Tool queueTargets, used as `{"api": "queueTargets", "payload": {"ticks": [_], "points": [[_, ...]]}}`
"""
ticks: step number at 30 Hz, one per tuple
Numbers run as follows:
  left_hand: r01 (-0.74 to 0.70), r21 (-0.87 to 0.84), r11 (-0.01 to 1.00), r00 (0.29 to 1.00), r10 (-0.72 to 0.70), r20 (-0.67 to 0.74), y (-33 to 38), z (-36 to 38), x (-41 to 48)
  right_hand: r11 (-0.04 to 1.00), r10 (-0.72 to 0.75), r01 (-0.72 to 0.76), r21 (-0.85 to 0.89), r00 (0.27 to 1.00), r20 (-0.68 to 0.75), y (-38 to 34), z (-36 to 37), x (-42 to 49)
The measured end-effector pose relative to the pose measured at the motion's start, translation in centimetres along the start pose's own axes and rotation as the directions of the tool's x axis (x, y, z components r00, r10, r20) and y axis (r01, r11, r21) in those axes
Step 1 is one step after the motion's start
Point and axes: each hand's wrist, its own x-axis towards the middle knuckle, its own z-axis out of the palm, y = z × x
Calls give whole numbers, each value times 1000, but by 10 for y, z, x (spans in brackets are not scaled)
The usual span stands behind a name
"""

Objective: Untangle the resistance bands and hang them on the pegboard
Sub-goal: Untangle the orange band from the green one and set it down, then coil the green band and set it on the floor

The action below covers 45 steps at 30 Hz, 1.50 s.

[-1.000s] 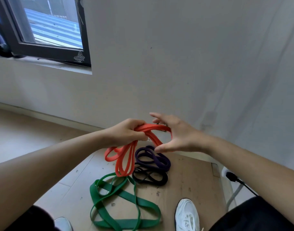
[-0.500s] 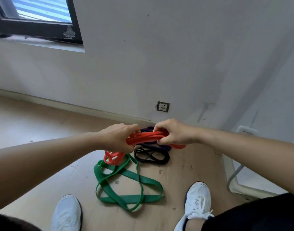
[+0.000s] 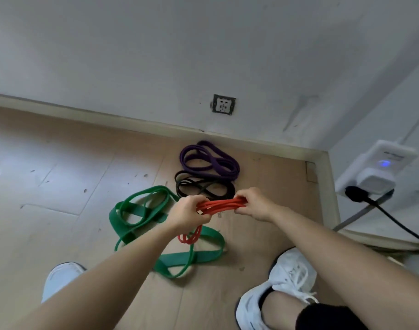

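Both hands hold a bundled orange-red resistance band [image 3: 219,206] above the floor. My left hand [image 3: 188,214] grips its left end, and a small loop of it hangs below that fist. My right hand [image 3: 253,204] grips the right end. A wide green band [image 3: 137,210] lies twisted on the wooden floor under my left arm. Beyond my hands lie a coiled black band [image 3: 187,184] and, nearer the wall, a coiled purple band [image 3: 209,160]. No pegboard is in view.
A wall socket [image 3: 224,104] sits low on the white wall above the skirting. At the right, a white plug-in device [image 3: 379,172] with a blue light and a black cable [image 3: 394,220] stand by the corner. My white shoes [image 3: 287,279] are on the floor below.
The view has tilted down toward the floor. Both hands have lowered with the orange-red band, which now stretches a little longer between them.
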Motion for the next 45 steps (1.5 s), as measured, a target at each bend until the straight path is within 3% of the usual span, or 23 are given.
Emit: {"api": "queueTargets", "payload": {"ticks": [4,8,13,19,24,27,32,37,39,41,45], "points": [[38,-26,999,999,-37,29,-16,29,47,996,81,-79,28,995,-61,44,21,19],[51,60,997,997,-54,62,-33,56,85,995,101,-100,12,991,-84,85,43,33],[-22,252,967,994,-7,112,-59,88,97,976,76,-96,-197,991,-110,117,66,46],[-72,317,946,996,84,-24,-85,102,81,913,80,-136,-385,984,-158,121,79,45],[76,315,946,995,-53,-82,-97,90,54,889,81,-166,-427,975,-209,122,77,42],[97,351,931,995,-90,-37,-108,81,38,866,109,-189,-464,975,-193,113,77,40],[-39,494,868,989,-39,146,-120,68,14,865,203,-223,-449,975,-92,99,75,35],[-112,355,928,961,10,277,-128,50,-12,882,222,-218,-417,974,-39,83,81,27],[-130,269,954,977,76,200,-127,44,-24,903,191,-185,-389,981,-24,72,86,24],[-107,179,978,994,105,23,-128,41,-33,930,107,-106,-352,994,-15,52,92,21],[108,88,990,957,-79,-279,-133,31,-39,983,-91,77,-168,993,-78,-4,112,20]]}}
